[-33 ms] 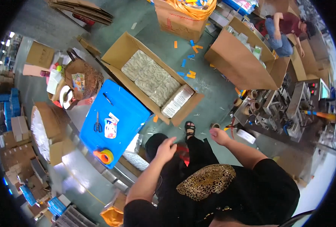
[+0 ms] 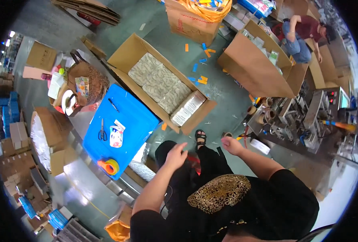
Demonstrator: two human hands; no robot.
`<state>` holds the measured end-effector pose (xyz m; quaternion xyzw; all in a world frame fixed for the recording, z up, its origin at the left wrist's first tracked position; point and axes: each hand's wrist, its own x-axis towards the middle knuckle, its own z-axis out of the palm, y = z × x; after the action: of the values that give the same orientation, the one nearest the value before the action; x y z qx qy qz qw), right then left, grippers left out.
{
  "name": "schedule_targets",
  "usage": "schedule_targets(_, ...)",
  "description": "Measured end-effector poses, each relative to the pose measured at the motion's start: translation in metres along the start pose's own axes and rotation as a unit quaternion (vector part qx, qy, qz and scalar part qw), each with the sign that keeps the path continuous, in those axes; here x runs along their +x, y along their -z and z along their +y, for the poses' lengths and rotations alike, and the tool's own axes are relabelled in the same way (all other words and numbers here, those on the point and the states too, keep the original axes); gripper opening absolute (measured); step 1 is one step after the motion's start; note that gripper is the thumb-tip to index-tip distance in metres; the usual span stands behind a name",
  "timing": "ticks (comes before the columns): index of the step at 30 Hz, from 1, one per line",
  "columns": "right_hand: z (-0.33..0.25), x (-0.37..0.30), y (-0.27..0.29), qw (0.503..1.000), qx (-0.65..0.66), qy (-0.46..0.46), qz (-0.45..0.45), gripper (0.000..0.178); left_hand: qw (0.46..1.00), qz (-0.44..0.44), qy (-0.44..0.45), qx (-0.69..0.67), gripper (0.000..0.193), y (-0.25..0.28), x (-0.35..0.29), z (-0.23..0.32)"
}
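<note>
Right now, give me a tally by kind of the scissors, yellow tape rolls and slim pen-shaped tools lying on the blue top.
On the blue top:
Scissors: 1
Yellow tape roll: 1
Pen-shaped tool: 1
Total: 3

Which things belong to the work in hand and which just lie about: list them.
Likely in use, by nearness:
- left hand, holding nothing visible; right hand, contents unclear
- open carton of clear packs
- blue plastic surface bearing scissors, pen, tape dispenser

Likely just lying about:
- orange scraps on the floor
- patterned bag
- flattened cardboard
</note>
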<state>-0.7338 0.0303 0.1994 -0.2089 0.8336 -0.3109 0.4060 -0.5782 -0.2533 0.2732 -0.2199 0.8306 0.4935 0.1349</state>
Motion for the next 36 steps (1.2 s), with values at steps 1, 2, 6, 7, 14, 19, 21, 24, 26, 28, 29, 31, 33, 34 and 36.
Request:
schedule_targets(1, -0.017, 0.006, 0.004, 1.0, -0.01, 0.002, -0.009, 0.027, 0.999, 0.021, -0.038, 0.02, 0.038, 0.001, 0.016, -0.011)
schedule_targets(2, -0.05, 0.009, 0.013, 0.999, -0.022, -0.011, -0.042, 0.027, 0.999, 0.028, -0.032, 0.012, 0.038, 0.003, 0.034, -0.02)
schedule_targets(6, -0.063, 0.029, 0.034, 0.998, 0.004, -0.041, -0.048, 0.026, 0.991, -0.126, -0.021, 0.049, 0.039, -0.011, 0.104, -0.017)
schedule_targets(7, -0.068, 0.054, 0.031, 0.997, 0.03, -0.048, -0.043, 0.026, 0.981, -0.182, -0.013, 0.069, 0.041, -0.004, 0.128, -0.026)
schedule_targets(14, -0.087, 0.208, -0.035, 0.989, -0.102, 0.079, -0.078, 0.019, 0.976, -0.175, 0.128, 0.015, 0.053, -0.071, 0.202, -0.134)
schedule_targets(19, -0.023, 0.364, -0.089, 0.995, 0.021, -0.01, -0.101, 0.029, 0.973, -0.132, 0.128, 0.141, 0.059, -0.121, 0.272, -0.167)
schedule_targets(21, -0.076, 0.405, -0.126, 0.964, -0.127, -0.142, -0.187, 0.032, 0.969, -0.114, 0.156, 0.155, 0.06, -0.14, 0.257, -0.214)
schedule_targets(24, -0.026, 0.462, -0.13, 0.985, -0.098, -0.102, -0.103, 0.03, 0.976, 0.053, 0.165, 0.128, 0.059, -0.169, 0.289, -0.225)
schedule_targets(26, 0.005, 0.491, -0.133, 0.972, -0.166, -0.094, -0.14, 0.033, 0.965, 0.156, 0.128, 0.167, 0.055, -0.179, 0.311, -0.232)
schedule_targets(28, 0.024, 0.515, -0.145, 0.954, -0.22, -0.084, -0.183, 0.037, 0.954, 0.184, 0.118, 0.208, 0.053, -0.18, 0.323, -0.248)
schedule_targets(29, 0.025, 0.522, -0.152, 0.935, -0.264, -0.061, -0.228, 0.038, 0.939, 0.211, 0.103, 0.251, 0.052, -0.174, 0.326, -0.254)
schedule_targets(31, 0.023, 0.538, -0.166, 0.912, -0.301, -0.041, -0.277, 0.039, 0.927, 0.204, 0.108, 0.296, 0.052, -0.157, 0.334, -0.259)
schedule_targets(33, 0.023, 0.556, -0.174, 0.849, -0.4, 0.021, -0.345, 0.041, 0.96, 0.134, 0.119, 0.213, 0.057, -0.137, 0.339, -0.252)
schedule_targets(34, 0.019, 0.567, -0.181, 0.85, -0.395, 0.019, -0.348, 0.041, 0.95, 0.157, 0.111, 0.247, 0.045, -0.125, 0.336, -0.246)
schedule_targets(36, 0.021, 0.59, -0.188, 0.71, -0.479, 0.02, -0.516, 0.044, 0.964, 0.116, 0.12, 0.205, 0.046, -0.108, 0.327, -0.223)
